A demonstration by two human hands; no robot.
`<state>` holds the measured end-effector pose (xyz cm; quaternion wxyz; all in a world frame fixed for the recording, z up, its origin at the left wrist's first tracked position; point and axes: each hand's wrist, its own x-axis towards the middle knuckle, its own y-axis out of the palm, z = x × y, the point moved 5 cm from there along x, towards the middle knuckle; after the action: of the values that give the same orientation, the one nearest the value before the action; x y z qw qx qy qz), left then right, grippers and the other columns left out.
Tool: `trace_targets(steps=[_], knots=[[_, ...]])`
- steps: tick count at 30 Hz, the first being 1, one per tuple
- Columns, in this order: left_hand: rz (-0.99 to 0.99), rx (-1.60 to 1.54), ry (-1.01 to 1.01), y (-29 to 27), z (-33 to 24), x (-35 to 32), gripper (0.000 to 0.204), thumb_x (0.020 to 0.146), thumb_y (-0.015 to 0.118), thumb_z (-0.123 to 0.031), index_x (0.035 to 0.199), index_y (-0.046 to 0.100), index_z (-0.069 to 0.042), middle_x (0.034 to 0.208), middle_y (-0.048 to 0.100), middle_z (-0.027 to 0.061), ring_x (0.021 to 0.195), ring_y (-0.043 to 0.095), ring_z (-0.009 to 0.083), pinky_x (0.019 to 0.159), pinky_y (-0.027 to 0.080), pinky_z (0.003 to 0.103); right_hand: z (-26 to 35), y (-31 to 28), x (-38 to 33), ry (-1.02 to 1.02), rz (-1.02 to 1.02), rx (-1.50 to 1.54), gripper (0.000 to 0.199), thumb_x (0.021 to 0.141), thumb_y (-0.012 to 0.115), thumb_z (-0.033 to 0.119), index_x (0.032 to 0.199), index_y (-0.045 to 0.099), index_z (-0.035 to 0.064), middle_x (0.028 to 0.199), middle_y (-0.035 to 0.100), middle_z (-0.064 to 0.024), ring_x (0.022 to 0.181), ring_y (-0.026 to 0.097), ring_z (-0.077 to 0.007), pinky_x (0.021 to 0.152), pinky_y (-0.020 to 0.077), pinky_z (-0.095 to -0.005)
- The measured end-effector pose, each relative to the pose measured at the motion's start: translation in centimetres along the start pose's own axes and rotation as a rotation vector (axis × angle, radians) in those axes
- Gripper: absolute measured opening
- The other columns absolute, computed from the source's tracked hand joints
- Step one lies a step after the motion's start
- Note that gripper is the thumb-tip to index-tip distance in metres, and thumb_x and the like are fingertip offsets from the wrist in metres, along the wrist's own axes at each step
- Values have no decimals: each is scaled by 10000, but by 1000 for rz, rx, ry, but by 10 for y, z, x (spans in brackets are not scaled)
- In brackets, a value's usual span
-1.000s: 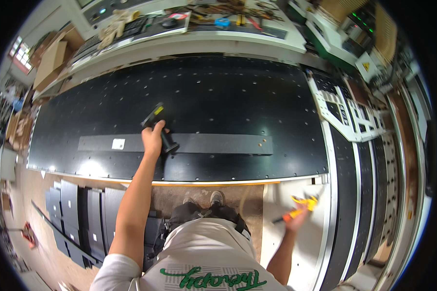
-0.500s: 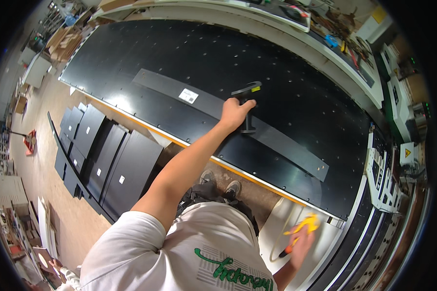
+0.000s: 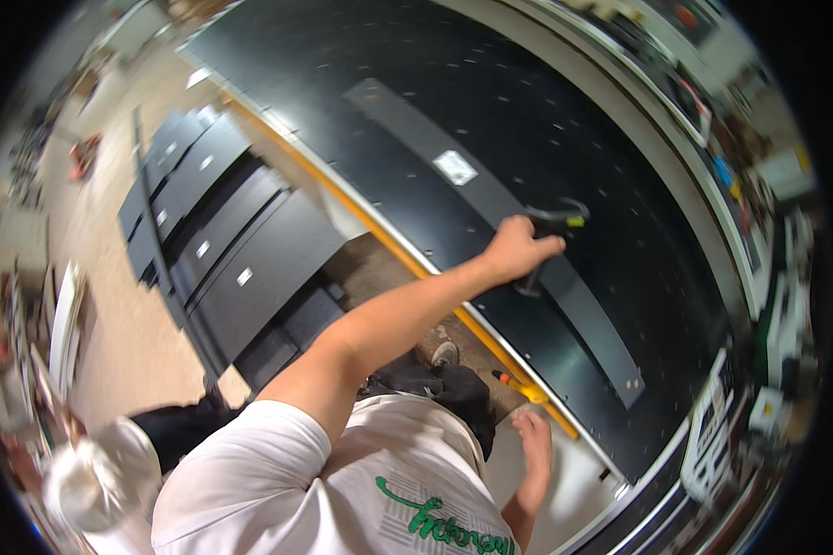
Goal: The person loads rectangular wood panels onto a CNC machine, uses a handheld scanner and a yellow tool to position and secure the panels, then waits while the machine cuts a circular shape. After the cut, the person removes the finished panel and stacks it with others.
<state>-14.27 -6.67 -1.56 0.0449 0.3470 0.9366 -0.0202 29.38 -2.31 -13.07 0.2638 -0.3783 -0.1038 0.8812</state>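
Note:
My left hand [image 3: 518, 252] is closed round the grip of a black hand-held tool [image 3: 553, 220] with a yellow-green patch; its exact kind does not show. The tool stands over a long narrow dark panel [image 3: 590, 310] lying on the black table [image 3: 611, 185]. The panel carries a white label [image 3: 454, 167]. My right hand [image 3: 534, 442] is low by the table's front edge, empty, with fingers apart. Just beyond it, a yellow air blow gun [image 3: 533, 392] with an orange-red end rests at that edge.
Dark panels [image 3: 250, 264], several with white labels, are stacked left of the table. Another person [image 3: 102, 476] in white is at the lower left. A white machine frame [image 3: 708, 435] borders the table's right end. A red pallet jack [image 3: 85, 155] stands farther off.
My right hand has let go of the yellow blow gun, which is now at the table edge. The view has turned, with my left hand still over the panel. The other person shows more.

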Motion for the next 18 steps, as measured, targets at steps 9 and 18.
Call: trace_targets(steps=[9,18], knots=[[-234,-61,-61,-56,20,-191,371,845,808,-282,947,720,64,783,717,112,740,661,197,747,550,350,184,-87,79,-820,-649,-1130,848,900,818,399,1546,465,-20,1455,553,-242,1356,518,-420,1119,433,-486],[-755,-111,-312,-107,91,-466,342,875,805,-292,929,740,39,821,724,75,810,661,137,754,538,345,232,-96,-4,-1107,-26,-1142,805,841,884,399,1438,586,-51,1281,639,-312,1223,584,-494,1088,460,-539]])
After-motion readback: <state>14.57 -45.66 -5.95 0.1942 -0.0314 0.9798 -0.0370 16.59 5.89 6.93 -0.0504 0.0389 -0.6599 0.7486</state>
